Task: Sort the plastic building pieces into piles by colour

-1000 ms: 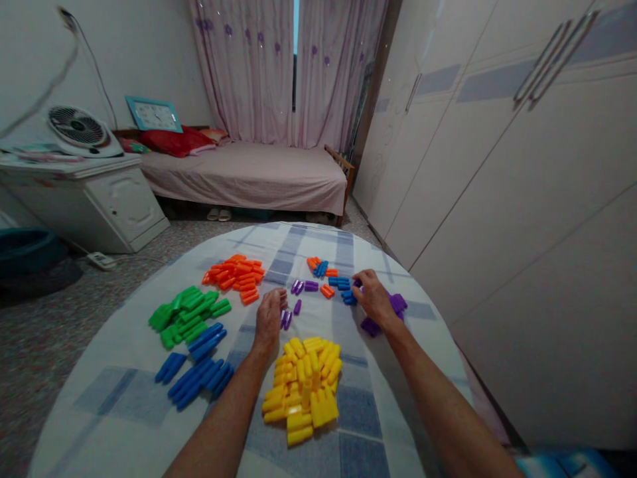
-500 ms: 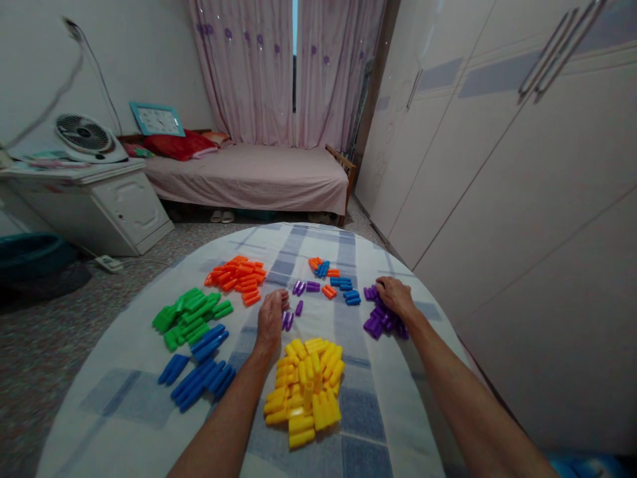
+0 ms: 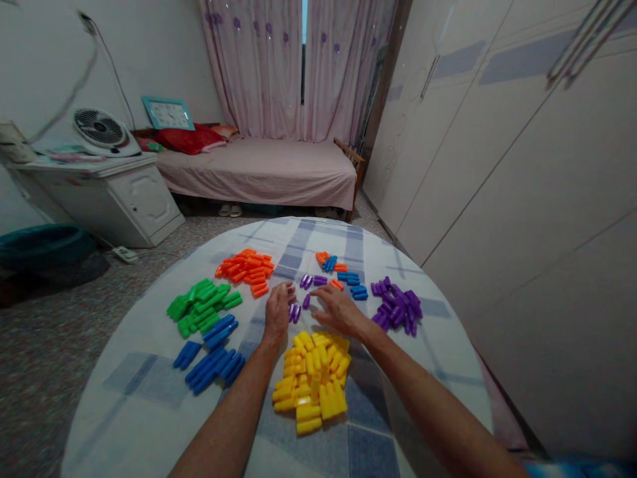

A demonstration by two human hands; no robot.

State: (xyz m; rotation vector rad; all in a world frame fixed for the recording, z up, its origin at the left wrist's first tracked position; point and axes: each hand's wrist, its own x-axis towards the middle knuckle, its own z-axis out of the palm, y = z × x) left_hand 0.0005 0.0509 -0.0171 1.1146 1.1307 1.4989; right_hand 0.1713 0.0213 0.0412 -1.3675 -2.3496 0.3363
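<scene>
My left hand (image 3: 279,311) rests on its side on the table, fingers loosely apart, beside a pair of small purple plastic pieces (image 3: 294,313). Nothing shows in its grasp. My right hand (image 3: 338,309) reaches in from the right with thumb and fingers apart, its fingertips close to a single purple piece (image 3: 306,301). Whether they touch it I cannot tell. More purple pieces (image 3: 320,281) lie just beyond. A heap of purple pieces (image 3: 398,305) sits to the right, and a large yellow heap (image 3: 313,382) lies between my forearms.
On the checked tablecloth (image 3: 134,425) stand orange (image 3: 246,269), green (image 3: 202,305) and blue (image 3: 213,365) piles at the left. Blue pieces (image 3: 348,277) and a small orange-and-blue cluster (image 3: 327,261) lie farther back. A bed (image 3: 263,166) and wardrobe (image 3: 478,199) surround the table.
My right hand has left the purple heap and moved left to the table's middle, near the loose purple pieces. My left hand stays by its pair. The camera view has shifted slightly.
</scene>
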